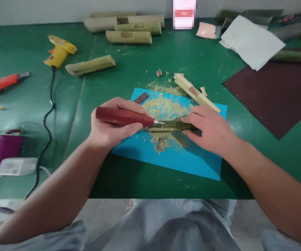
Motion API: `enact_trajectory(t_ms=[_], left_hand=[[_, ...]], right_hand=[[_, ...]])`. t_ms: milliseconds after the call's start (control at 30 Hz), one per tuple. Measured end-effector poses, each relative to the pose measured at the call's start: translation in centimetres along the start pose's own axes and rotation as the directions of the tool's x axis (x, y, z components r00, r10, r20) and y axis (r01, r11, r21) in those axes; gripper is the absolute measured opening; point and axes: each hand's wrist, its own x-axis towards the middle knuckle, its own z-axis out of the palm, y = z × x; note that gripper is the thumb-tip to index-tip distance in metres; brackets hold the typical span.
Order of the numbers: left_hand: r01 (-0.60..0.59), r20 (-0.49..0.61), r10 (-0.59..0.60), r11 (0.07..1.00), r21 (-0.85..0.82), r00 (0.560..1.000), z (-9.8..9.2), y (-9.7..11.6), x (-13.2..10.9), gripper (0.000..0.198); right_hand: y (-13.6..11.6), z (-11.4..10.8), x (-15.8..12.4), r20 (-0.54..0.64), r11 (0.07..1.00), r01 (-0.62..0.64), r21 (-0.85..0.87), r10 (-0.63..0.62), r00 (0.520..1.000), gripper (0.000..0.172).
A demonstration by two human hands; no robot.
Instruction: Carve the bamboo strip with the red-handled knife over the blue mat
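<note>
Both of your hands are occupied. Your left hand (110,134) is wrapped around the red handle of a tool (122,115), fingers over the top, thumb below; its thin metal tip points right and lies at the bamboo (173,125). Whether the tip touches or sits just above the surface: cannot tell. Your right hand (210,129) pinches the bamboo at its right end, thumb on the near side, fingers on the far side.

Position: the bamboo lies lengthwise left to right between your hands, over the blue sheet (202,165), with yellowish shavings (163,108) spread around it. Its left end is hidden behind your left fingers, so any contact there is uncertain. A pale slotted piece (205,99) lies beyond, across the sheet's far edge; a brown chip (161,144) lies on the near side. The sheet rests on the green tabletop (140,66).

Handling, judged by eye: the bamboo should be light and stiff, with little give under the tip. Its dark green skin looks smooth, probably slippery under dust, and the curve may let it roll. The wall could split along the grain, particularly near a cut edge. Best hold: the solid right end, pinched across both sides as you have it, fingertips well apart from the tip's line.
</note>
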Motion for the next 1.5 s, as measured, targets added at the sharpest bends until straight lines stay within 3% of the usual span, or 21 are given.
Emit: enact_trajectory(t_ms=[200,367,433,533,600,667,767,900,1133,1367,1500], left_hand=[[-0.053,0.152,0.039,0.994,0.094,0.988,-1.6,0.3,1.0,0.032],[-0.109,0.326,0.075,0.990,0.088,0.943,-1.8,-0.3,1.2,0.030],[-0.078,0.312,0.070,0.997,0.015,0.947,-1.5,-0.5,1.0,0.035],[-0.045,0.143,0.052,0.998,-0.048,0.988,-0.9,-0.5,0.6,0.034],[-0.041,0.036,0.042,0.999,-0.017,0.998,-1.1,-0.2,0.5,0.034],[-0.015,0.012,0.014,0.996,0.088,1.000,-1.8,0.2,0.6,0.033],[0.012,0.071,-0.037,0.946,0.323,0.997,-3.5,0.9,0.8,0.038],[-0.023,0.184,-0.074,0.880,0.475,0.980,-4.3,2.1,1.0,0.037],[0.090,0.357,-0.213,0.940,0.330,0.910,-3.0,4.0,1.0,0.037],[0.166,0.433,-0.272,0.949,0.266,0.859,-4.1,2.4,1.1,0.044],[0.155,0.424,-0.273,0.944,0.291,0.863,-4.5,2.0,0.9,0.044]], right_hand=[[0.1,0.1,0.0,-0.017,1.000,0.002,0.006,-0.002,1.000,0.012],[0.0,0.1,0.1,-0.018,1.000,0.005,0.005,-0.005,1.000,0.013],[0.0,0.1,0.1,-0.014,1.000,-0.005,0.005,0.005,1.000,0.013],[-0.1,0.0,0.1,-0.005,1.000,-0.011,0.016,0.011,1.000,0.012],[0.0,0.0,0.1,-0.002,0.999,-0.013,0.032,0.013,1.000,0.012],[0.0,0.0,0.1,-0.008,0.999,-0.016,0.045,0.016,1.000,0.011],[0.0,0.1,0.0,-0.024,0.999,-0.011,0.047,0.012,1.000,0.010],[0.0,0.2,0.1,-0.014,0.999,-0.013,0.036,0.013,1.000,0.011],[0.0,0.2,0.1,-0.009,1.000,-0.010,0.023,0.010,1.000,0.011],[0.1,0.3,0.1,-0.038,0.996,0.019,0.089,-0.015,0.999,0.007],[0.2,0.3,0.1,-0.041,0.995,0.013,0.103,-0.008,0.999,0.007]])
